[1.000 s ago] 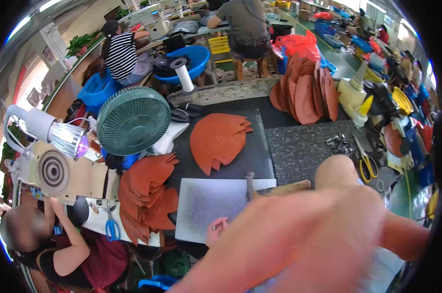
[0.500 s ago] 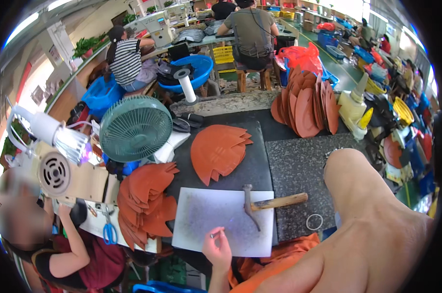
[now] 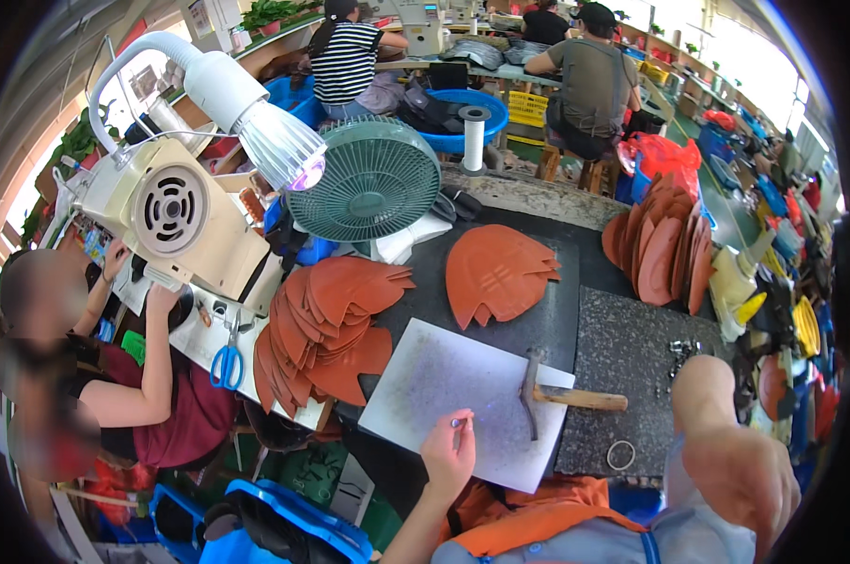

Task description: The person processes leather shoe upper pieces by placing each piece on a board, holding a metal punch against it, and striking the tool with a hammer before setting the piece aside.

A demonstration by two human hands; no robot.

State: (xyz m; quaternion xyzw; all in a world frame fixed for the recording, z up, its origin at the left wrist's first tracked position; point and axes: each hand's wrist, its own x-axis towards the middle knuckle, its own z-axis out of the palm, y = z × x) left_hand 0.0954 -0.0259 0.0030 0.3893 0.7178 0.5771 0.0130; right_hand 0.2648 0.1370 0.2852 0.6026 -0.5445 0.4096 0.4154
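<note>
My left hand (image 3: 446,458) is closed in a pinch over the near edge of the white board (image 3: 434,376), with a small shiny metal piece (image 3: 458,423) at its fingertips. A hammer (image 3: 580,399) with a wooden handle and dark metal head lies across the board's right side. My right arm stretches over the right end of the bench, and its hand (image 3: 707,381) is beside a scatter of small metal pieces (image 3: 683,355) on the speckled stone slab (image 3: 622,348). Its fingers are hidden. Behind the board lie reddish-brown cut pieces (image 3: 500,275).
More reddish-brown pieces are stacked left (image 3: 326,329) and far right (image 3: 664,240). A metal ring (image 3: 620,455) lies on the slab. A green fan (image 3: 368,179), lamp (image 3: 265,122) and sewing machine (image 3: 185,221) stand at left, near blue scissors (image 3: 227,365) and a seated co-worker (image 3: 133,404).
The view has swung left, so the bench appears farther right. My right forearm has shifted, and the small metal pieces now show more. My left hand keeps its pinch near the board.
</note>
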